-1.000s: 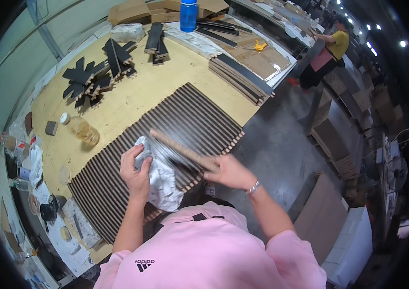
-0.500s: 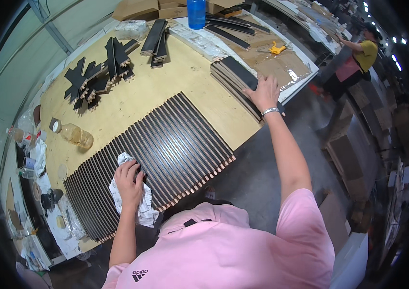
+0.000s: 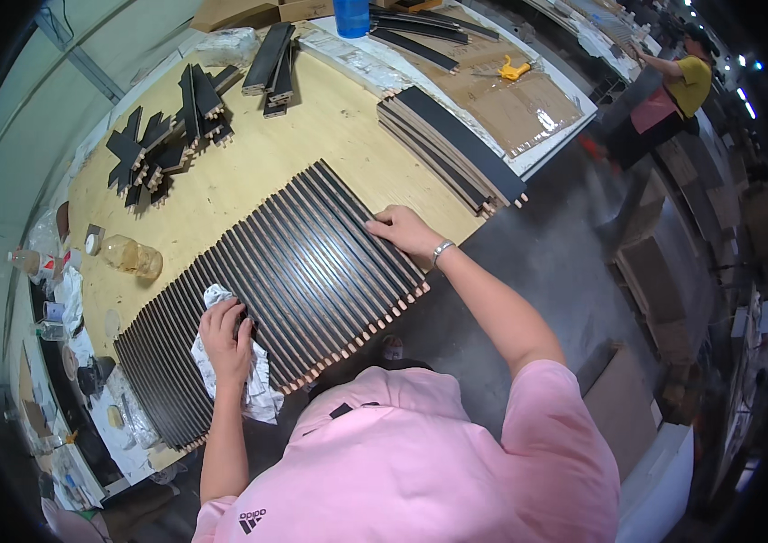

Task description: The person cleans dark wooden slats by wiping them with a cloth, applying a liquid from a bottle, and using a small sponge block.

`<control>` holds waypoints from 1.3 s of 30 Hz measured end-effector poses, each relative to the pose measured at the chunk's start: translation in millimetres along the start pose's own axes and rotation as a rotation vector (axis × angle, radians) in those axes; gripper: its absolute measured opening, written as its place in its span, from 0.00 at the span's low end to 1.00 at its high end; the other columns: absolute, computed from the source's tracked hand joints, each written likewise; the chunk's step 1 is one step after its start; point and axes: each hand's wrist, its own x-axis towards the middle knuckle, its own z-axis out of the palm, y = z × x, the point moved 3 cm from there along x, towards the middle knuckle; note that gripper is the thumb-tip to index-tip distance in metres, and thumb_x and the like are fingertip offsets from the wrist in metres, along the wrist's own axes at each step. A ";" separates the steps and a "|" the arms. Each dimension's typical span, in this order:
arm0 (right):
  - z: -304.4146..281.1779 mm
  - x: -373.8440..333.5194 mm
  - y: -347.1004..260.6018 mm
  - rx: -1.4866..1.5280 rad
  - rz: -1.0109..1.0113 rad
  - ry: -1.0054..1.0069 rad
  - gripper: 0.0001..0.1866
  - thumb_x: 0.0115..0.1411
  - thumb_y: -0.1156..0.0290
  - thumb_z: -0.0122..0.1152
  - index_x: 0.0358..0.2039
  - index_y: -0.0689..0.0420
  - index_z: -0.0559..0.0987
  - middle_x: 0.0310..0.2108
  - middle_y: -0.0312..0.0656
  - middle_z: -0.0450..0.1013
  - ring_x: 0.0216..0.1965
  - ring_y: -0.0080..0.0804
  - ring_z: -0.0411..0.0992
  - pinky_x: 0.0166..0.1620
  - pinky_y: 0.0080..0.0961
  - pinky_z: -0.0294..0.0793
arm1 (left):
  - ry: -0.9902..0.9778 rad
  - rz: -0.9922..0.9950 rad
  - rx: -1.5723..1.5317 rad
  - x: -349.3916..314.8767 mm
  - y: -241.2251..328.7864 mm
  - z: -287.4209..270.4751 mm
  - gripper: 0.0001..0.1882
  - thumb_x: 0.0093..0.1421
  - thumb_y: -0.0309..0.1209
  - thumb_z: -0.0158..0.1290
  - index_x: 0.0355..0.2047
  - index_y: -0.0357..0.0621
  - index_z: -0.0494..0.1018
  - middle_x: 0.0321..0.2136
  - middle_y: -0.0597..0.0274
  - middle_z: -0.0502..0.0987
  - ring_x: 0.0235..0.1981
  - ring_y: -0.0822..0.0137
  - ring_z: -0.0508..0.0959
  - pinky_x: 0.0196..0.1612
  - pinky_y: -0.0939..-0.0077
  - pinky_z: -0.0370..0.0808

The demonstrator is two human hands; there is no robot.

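Observation:
A long row of black slats with pale wooden ends (image 3: 302, 271) lies side by side across a plywood table (image 3: 311, 127). My left hand (image 3: 226, 335) presses a crumpled white cloth (image 3: 252, 385) onto the slats near the table's front edge. My right hand (image 3: 406, 231) rests with its fingers curled on the slats at the right end of the row; a band sits on its wrist. A stack of the same slats (image 3: 452, 149) lies on the table just beyond my right hand.
Loose piles of black slats (image 3: 166, 136) lie at the far left, and a blue cup (image 3: 351, 16) stands at the back. A clear bottle (image 3: 133, 257) lies left of the row. A person in a yellow top (image 3: 673, 86) stands at the far right, near cardboard boxes (image 3: 664, 290).
My right hand has drawn back from the far stack of slats and now rests on the right end of the row. My left hand stays on the cloth.

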 end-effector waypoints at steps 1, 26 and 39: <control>-3.4 2.0 3.9 0.037 0.083 -0.019 0.23 0.64 0.56 0.59 0.36 0.69 0.82 0.21 0.47 0.75 0.26 0.27 0.72 0.36 0.28 0.72 | -0.002 0.006 -0.005 0.4 -0.5 0.2 0.14 0.53 0.25 0.59 0.41 0.40 0.77 0.47 0.58 0.77 0.52 0.54 0.71 0.58 0.59 0.64; 108.7 -83.9 -165.2 1.412 0.087 -0.163 0.27 0.71 0.46 0.42 0.48 0.58 0.75 0.36 0.41 0.76 0.34 0.30 0.78 0.37 0.25 0.80 | 0.096 -0.019 -0.889 65.6 47.8 -94.8 0.19 0.54 0.19 0.58 0.48 0.38 0.78 0.47 0.55 0.77 0.50 0.63 0.76 0.50 0.76 0.73; 106.3 -81.8 -192.7 1.241 0.013 0.125 0.34 0.72 0.43 0.33 0.50 0.63 0.73 0.36 0.46 0.75 0.35 0.33 0.76 0.38 0.29 0.80 | -0.033 0.082 -0.783 -9.3 18.2 -91.0 0.21 0.48 0.10 0.50 0.41 0.38 0.80 0.43 0.54 0.78 0.46 0.58 0.78 0.48 0.68 0.76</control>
